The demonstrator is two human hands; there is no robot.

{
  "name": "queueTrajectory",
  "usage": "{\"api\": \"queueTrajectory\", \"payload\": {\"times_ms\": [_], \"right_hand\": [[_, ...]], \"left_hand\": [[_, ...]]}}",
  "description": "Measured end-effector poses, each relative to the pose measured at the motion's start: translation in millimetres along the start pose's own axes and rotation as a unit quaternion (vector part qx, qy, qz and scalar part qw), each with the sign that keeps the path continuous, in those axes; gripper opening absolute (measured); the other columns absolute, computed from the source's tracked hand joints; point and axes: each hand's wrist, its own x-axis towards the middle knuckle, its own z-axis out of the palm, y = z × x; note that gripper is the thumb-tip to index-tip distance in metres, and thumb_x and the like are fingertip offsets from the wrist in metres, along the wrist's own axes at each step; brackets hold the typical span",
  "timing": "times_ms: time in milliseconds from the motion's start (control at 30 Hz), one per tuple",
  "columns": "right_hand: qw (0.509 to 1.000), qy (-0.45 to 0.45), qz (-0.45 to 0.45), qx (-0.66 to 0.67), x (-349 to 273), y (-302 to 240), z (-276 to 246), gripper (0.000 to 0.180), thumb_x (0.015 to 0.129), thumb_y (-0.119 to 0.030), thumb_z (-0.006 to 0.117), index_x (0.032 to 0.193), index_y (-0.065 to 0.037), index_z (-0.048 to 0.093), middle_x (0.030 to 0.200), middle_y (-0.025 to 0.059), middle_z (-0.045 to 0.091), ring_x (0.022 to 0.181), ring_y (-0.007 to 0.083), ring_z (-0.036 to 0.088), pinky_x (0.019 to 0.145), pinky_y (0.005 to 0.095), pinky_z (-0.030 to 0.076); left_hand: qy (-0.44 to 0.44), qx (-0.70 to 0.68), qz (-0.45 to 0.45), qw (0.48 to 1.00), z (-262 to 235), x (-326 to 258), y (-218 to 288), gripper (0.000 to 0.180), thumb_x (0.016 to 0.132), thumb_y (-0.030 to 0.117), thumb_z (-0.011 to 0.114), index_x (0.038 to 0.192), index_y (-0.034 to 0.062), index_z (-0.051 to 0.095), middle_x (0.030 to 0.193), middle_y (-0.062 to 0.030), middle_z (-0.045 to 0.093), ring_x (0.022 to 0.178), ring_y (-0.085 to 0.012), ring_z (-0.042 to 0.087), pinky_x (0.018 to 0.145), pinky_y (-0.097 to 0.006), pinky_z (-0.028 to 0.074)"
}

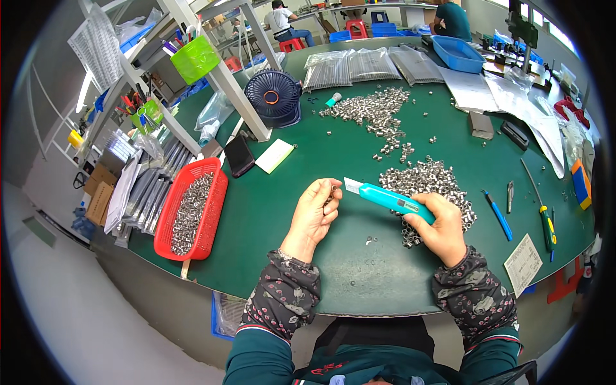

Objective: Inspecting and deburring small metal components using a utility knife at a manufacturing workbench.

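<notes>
My right hand is closed around a teal utility knife, its blade pointing left. Just beyond the blade tip, my left hand pinches a small metal ring between thumb and fingers; part of the ring is hidden by the fingers. A pile of small shiny metal rings lies on the green table beneath and behind my right hand. More of them form a looser heap farther back. To the left stands a red plastic basket filled with small metal pieces.
A dark blue fan, a phone and a pale notepad sit at the left. On the right lie a blue-handled tool, a screwdriver and a paper slip. Bagged parts and a blue tray line the back.
</notes>
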Motion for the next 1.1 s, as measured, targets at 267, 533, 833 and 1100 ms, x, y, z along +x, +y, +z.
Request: {"api": "queueTrajectory", "payload": {"times_ms": [267, 533, 833, 1100], "right_hand": [[1.0, -0.02, 0.007, -0.004, -0.5, 1.0, -0.8, 0.026, 0.068, -0.018, 0.069, 0.089, -0.004, 0.061, 0.075, 0.0113, 0.058, 0.066, 0.0261, 0.058, 0.058, 0.0321, 0.045], [0.997, -0.051, 0.047, 0.02, -0.5, 3.4, -1.2, 0.025, 0.069, -0.02, 0.068, 0.087, -0.003, 0.062, 0.076, 0.0123, 0.06, 0.068, 0.0267, 0.059, 0.061, 0.033, 0.046], [0.994, -0.078, 0.069, 0.041, 0.2, 1.3, -2.6, 0.026, 0.07, -0.022, 0.067, 0.087, -0.003, 0.062, 0.074, 0.0126, 0.06, 0.066, 0.0261, 0.059, 0.059, 0.033, 0.045], [0.978, -0.124, 0.138, 0.096, 0.3, 2.8, -3.9, 0.028, 0.072, -0.024, 0.066, 0.089, -0.002, 0.062, 0.07, 0.0115, 0.061, 0.063, 0.02, 0.06, 0.058, 0.0298, 0.045]], "left_hand": [[0.0, 0.013, 0.028, 1.0, 5.7, 0.2, 3.0, 0.015, 0.089, 0.012, 0.047, 0.097, 0.0008, 0.054, 0.082, -0.0048, 0.053, 0.05, -0.003, 0.035, 0.037, -0.014, 0.026], [-0.025, 0.0, 0.023, 0.999, -1.6, 2.2, -0.4, 0.011, 0.087, 0.012, 0.051, 0.094, 0.0037, 0.053, 0.079, -0.0032, 0.052, 0.05, -0.0029, 0.035, 0.036, -0.014, 0.025], [-0.044, -0.042, 0.015, 0.998, 2.7, -1.5, 2.6, 0.008, 0.085, 0.007, 0.05, 0.093, 0.0057, 0.052, 0.073, -0.0033, 0.052, 0.048, -0.004, 0.036, 0.036, -0.015, 0.024], [-0.034, -0.003, 0.021, 0.999, 3.7, -1.4, 3.1, 0.011, 0.086, 0.007, 0.049, 0.096, 0.0039, 0.053, 0.074, -0.0037, 0.052, 0.048, -0.0036, 0.036, 0.036, -0.015, 0.024]]}}
